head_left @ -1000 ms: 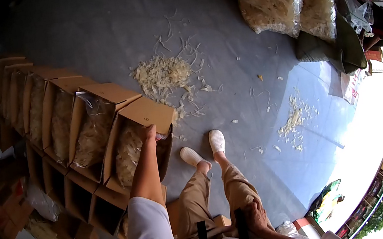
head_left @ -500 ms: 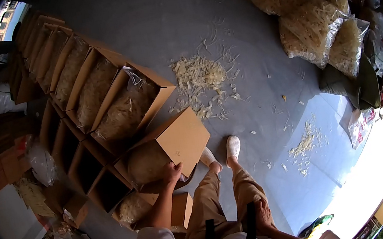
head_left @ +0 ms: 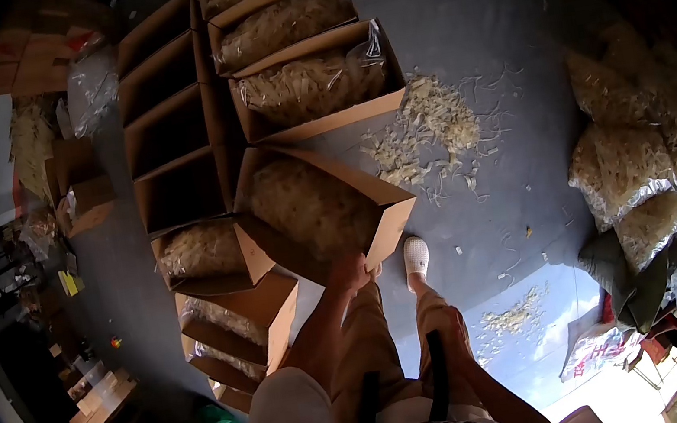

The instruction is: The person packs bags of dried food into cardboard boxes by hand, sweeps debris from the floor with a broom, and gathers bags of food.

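My left hand (head_left: pixel 352 272) is closed on the near edge of an open cardboard box (head_left: pixel 394 229). Pale tan material (head_left: pixel 312 207) fills that box, which sits at an angle beside the row of boxes. My right hand (head_left: pixel 453 330) rests along my right thigh in shadow, its fingers laid against the trousers, holding nothing. Just left of the gripped box, a smaller box (head_left: pixel 257 254) contains a clear bag of pale strips (head_left: pixel 200 251).
Several filled boxes (head_left: pixel 321 122) stand in a row ahead, beside several dark, open boxes (head_left: pixel 177 187). More boxes (head_left: pixel 281 325) are at near left. Loose strips (head_left: pixel 439 122) litter the grey floor. Stuffed clear bags (head_left: pixel 625 164) are piled at right.
The gripped box has tipped back, so its open top and contents now face me. My left hand keeps hold of its edge. The view has turned toward the left.
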Available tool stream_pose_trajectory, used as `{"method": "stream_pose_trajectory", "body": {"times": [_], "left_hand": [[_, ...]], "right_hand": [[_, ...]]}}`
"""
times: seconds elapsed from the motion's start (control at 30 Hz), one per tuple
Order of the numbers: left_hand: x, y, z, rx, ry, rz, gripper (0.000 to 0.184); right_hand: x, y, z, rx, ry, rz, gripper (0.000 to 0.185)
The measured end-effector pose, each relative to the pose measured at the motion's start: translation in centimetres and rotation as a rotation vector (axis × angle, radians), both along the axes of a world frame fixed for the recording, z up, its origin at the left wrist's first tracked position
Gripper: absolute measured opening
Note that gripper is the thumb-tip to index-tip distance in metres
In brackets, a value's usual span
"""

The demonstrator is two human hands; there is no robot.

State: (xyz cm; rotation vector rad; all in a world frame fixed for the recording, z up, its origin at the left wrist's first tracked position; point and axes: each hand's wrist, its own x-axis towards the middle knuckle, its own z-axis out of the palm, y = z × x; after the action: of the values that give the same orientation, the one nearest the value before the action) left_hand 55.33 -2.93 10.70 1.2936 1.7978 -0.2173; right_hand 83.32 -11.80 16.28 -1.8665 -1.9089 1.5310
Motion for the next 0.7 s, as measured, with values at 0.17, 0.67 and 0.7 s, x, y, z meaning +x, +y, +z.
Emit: {"method": "stream_pose_trajectory", "body": {"times": [0.17, 0.67, 0.7], "left_hand": [[1.0, -4.4, 1.5, -0.016, 0.007, -0.07, 0.017], [6.7, -20.0, 1.0, 0.349, -0.037, -0.089, 0.008], [7.2, -21.1, 2.1, 0.185, -0.017, -0.178, 0.008]], "right_hand": [[-4.7, 10.9, -2.4, -0.12, 0.124, -0.083, 0.045], [-15.5, 11.2, -9.9, -0.444, -0.129, 0.492, 0.02], [-14.7, 9.7, -10.3, -0.444, -0.134, 0.514, 0.02]]}}
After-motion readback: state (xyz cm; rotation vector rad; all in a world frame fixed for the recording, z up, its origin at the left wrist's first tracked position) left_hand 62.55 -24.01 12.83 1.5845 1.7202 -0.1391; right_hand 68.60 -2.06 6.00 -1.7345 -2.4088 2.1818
